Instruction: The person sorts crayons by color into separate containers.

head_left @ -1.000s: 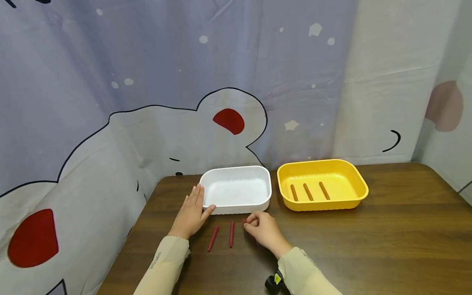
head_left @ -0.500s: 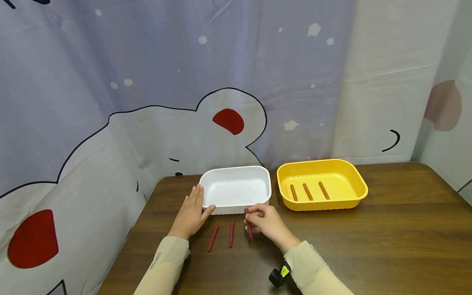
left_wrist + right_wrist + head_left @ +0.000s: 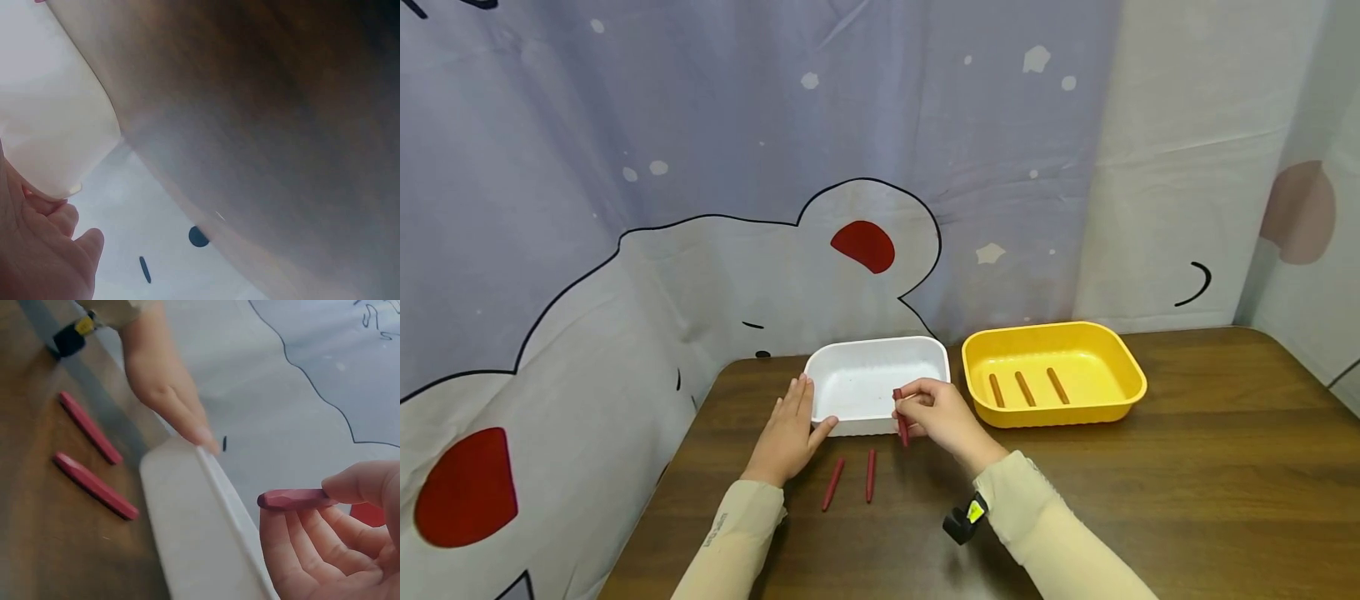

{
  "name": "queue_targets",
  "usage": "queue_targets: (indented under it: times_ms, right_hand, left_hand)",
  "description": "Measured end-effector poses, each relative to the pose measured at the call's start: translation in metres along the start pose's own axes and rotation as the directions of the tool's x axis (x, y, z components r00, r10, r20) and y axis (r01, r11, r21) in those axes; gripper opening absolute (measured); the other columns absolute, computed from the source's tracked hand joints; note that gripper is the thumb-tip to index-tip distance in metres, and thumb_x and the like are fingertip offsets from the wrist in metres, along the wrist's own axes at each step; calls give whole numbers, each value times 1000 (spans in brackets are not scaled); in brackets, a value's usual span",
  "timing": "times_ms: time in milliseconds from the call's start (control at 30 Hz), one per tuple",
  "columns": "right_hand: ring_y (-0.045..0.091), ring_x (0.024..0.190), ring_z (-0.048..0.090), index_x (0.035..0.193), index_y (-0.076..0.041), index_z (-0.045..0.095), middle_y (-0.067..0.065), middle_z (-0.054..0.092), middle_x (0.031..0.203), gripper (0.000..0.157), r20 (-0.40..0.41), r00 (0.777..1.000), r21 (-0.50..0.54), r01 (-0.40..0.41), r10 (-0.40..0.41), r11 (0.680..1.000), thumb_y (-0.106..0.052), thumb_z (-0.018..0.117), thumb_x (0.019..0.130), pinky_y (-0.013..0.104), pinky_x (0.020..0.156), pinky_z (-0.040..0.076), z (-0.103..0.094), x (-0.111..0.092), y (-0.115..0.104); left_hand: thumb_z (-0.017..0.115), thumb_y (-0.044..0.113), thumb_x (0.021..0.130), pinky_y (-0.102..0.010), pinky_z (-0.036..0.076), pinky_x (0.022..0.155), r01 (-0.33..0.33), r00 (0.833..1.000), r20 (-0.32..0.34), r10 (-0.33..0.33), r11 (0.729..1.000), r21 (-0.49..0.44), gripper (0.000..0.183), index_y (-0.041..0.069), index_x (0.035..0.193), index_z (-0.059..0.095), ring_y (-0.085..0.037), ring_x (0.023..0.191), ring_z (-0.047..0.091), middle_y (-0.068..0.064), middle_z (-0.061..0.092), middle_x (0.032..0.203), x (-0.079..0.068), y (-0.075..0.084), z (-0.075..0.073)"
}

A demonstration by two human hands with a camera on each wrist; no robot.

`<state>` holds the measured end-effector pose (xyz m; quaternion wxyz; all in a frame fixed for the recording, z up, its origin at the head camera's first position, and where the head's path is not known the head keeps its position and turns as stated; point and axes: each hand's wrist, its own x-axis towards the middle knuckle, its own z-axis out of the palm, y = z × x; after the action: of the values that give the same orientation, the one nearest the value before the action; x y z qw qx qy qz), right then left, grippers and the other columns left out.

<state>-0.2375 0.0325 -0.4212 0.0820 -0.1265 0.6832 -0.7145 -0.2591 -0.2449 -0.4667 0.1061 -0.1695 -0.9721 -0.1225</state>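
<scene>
One red crayon (image 3: 902, 430) is pinched between the thumb and fingertips of the right hand (image 3: 943, 419), raised off the table near the right end of the white tray (image 3: 880, 382); in the head view it crosses the tray's front rim, its upper end leaning slightly left. The right wrist view shows the thumb on one side and the fingers lined up along the other, with the crayon's darker tip poking out. At the tray's left end, the left hand (image 3: 782, 435) lies with fingers straight and together against the side, thumb spread toward the front corner. Two more crayons, a tilted one (image 3: 833, 484) and a nearly straight one (image 3: 870, 476), lie apart from each other in front of the tray on the brown wooden table (image 3: 1195, 467). Just right of the white tray stands a yellow tray (image 3: 1105, 375) with three brown sticks (image 3: 1026, 390) side by side inside. A small black device (image 3: 958, 527) sits at the right sleeve (image 3: 1045, 521). Behind everything hangs a lilac and white printed cloth (image 3: 722, 100).
</scene>
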Motion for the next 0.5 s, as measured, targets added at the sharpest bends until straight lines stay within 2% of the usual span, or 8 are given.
queue_targets:
  times_ms: [133,267,500]
  right_hand:
    - [16,72,70,114,18,58,25,70,90,27,-30,1000,-42,-1,0,999,0,59,95,38,73,63,-5,12,-10]
    - [18,72,71,114,16,59,32,69,96,25,-60,998,-80,-15,10,997,-1,59,96,39,73,63,-11,26,-8]
    - [21,73,71,109,9,61,22,70,91,17,-159,986,-192,-84,54,978,-2,60,96,36,72,63,-18,48,-4]
  left_hand:
    - [55,44,104,-60,23,120,-1,1000,-2,1,1000,-8,82,-13,154,25,-42,152,19,-30,22,162,0,0,-1]
    - [54,45,104,-60,23,120,-4,1000,-4,4,1000,-6,82,-13,154,26,-42,151,20,-30,23,162,0,1,-1]
    - [56,44,103,-61,23,119,-16,999,-28,16,1000,-4,81,-14,153,28,-44,150,23,-31,26,160,-2,3,-3]
